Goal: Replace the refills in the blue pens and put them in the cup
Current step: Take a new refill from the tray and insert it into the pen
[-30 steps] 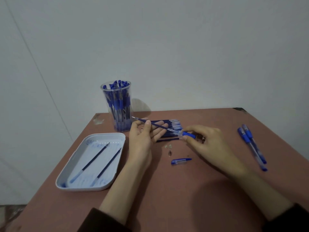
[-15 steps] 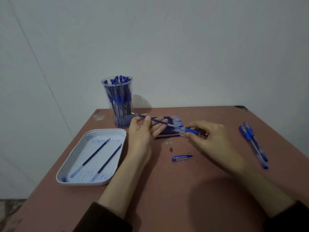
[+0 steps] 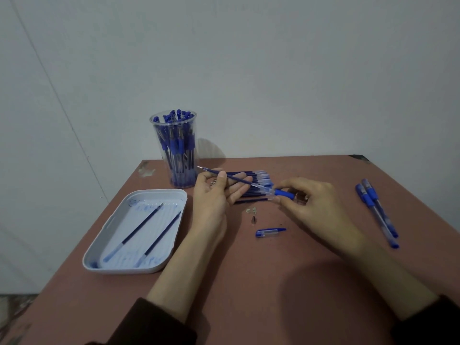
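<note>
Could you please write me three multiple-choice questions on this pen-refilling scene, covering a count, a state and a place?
1. How many refills lie in the white tray? A two; B four; C none.
2. What does the right hand hold? A nothing; B a pen barrel; C the tray.
3. Where is the loose pen cap? A in the tray; B on the table; C in the right hand.
Answers: 1 A, two lie in it; 2 B, its fingers pinch the blue grip; 3 B, it lies flat between the forearms.
</note>
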A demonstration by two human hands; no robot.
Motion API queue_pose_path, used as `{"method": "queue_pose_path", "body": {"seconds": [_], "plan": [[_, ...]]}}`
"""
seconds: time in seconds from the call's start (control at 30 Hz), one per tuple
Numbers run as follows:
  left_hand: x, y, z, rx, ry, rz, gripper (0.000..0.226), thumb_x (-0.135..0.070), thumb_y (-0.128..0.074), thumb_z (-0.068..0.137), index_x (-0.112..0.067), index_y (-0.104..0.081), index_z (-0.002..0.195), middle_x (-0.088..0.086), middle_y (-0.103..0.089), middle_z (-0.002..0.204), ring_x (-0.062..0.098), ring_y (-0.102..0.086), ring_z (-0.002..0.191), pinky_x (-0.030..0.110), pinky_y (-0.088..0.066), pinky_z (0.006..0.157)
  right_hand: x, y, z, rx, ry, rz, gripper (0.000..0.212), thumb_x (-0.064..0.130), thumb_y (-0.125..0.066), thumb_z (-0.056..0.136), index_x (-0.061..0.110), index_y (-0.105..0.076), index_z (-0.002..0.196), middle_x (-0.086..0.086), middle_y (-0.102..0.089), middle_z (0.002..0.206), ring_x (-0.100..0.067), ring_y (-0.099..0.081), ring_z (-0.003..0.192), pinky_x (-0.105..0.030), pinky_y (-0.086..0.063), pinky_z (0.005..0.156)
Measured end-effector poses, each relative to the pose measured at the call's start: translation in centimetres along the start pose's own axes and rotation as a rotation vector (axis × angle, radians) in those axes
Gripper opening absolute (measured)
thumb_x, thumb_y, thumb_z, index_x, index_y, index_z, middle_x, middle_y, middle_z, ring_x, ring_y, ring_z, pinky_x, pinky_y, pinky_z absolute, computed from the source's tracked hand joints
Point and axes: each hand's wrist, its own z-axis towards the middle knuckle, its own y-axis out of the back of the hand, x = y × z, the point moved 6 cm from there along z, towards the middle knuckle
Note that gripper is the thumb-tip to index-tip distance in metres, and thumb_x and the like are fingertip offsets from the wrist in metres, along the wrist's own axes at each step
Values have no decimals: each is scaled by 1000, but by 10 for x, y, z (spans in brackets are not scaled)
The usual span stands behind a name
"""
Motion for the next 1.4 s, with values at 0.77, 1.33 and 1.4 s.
{"method": "queue_pose_path", "body": {"seconds": [0.77,1.33,1.4], "plan": [[1,-2,-3,6,2,18,7,-6,-35,102,-7,-41,97,16,-69,75,24,-72,71,28,-60,68,-2,0,1,3,-33,-57,10,27,-74,81,29,-71,90,16,-61,67,-3,-53,61,-19,-35,57],[0,-9,-5,239,-63,653,22,2,-57,90,-17,-67,95,5,-72,97,13,-68,86,21,-53,77,-1,-4,3,-27,-123,327,13,18,-60,91,30,-66,89,-1,-64,66,-8,-59,58,-22,-47,56],[-5,-3,-4,239,-124,865,27,-3,-62,88,-28,-69,86,-6,-73,91,5,-67,86,19,-50,83,-1,-2,3,-33,-155,442,16,17,-56,93,29,-66,89,-4,-63,66,-4,-56,55,-17,-43,51]]}}
